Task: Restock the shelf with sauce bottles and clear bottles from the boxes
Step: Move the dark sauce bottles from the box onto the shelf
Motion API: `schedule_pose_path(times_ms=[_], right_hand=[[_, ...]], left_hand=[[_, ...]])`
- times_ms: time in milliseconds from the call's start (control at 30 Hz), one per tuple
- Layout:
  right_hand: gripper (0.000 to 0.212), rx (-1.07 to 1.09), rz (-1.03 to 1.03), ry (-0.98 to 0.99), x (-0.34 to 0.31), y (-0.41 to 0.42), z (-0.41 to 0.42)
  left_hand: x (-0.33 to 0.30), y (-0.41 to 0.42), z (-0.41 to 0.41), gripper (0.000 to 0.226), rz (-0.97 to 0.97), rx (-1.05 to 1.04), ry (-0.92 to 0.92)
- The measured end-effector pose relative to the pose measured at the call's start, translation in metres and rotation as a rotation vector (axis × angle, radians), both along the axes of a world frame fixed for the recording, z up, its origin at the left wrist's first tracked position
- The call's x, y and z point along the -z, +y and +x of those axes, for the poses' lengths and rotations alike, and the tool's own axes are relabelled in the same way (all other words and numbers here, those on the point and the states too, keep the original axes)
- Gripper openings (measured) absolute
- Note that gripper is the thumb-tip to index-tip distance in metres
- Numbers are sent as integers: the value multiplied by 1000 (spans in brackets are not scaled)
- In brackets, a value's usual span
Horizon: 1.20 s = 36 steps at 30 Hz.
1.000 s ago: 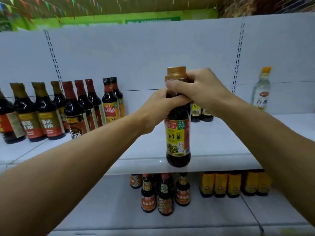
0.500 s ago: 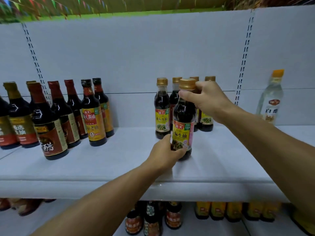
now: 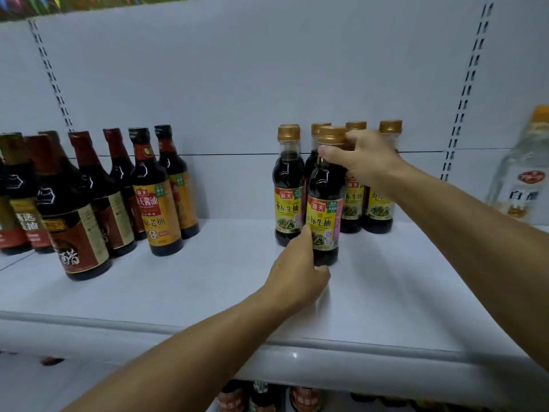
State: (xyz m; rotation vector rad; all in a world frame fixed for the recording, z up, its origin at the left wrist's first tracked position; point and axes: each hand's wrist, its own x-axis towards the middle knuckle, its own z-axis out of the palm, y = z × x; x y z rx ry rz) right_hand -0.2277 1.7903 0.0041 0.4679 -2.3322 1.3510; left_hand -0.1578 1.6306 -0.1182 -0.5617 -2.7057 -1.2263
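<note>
While both hands, right hand (image 3: pixel 364 160) gripping its neck and left hand (image 3: pixel 297 272) its base, hold the sauce bottle (image 3: pixel 324 200) at centre frame, abrupt release could topple the neighbouring bottles (image 3: pixel 288 185).

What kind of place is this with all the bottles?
Most likely a shop. Many matching sauce bottles stand in rows on a long white shelf, and the back wall has slotted rails like store shelving.

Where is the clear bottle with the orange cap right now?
The clear bottle stands at the far right on the shelf, right of the gold-capped sauce bottles.
</note>
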Motion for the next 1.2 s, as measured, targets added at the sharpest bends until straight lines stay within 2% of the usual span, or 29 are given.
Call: schedule_pose_path(times_ms=[200,500,700,867,1200], right_hand=[[8,14,2,-15,-2,4,-17],[9,-28,34,-19,-3,-2,-34],[10,-10,49,-2,-1,0,-37],[29,56,77,80,0,5,-38],[28,125,95,76,-1,-1,-47]], left_hand=[[1,19,0,85,-266,64,140],[4,23,-12,83,-421,85,91],[4,26,-18,83,-444,88,70],[7,30,-24,81,-444,91,11],[9,39,-31,83,-465,64,-23]])
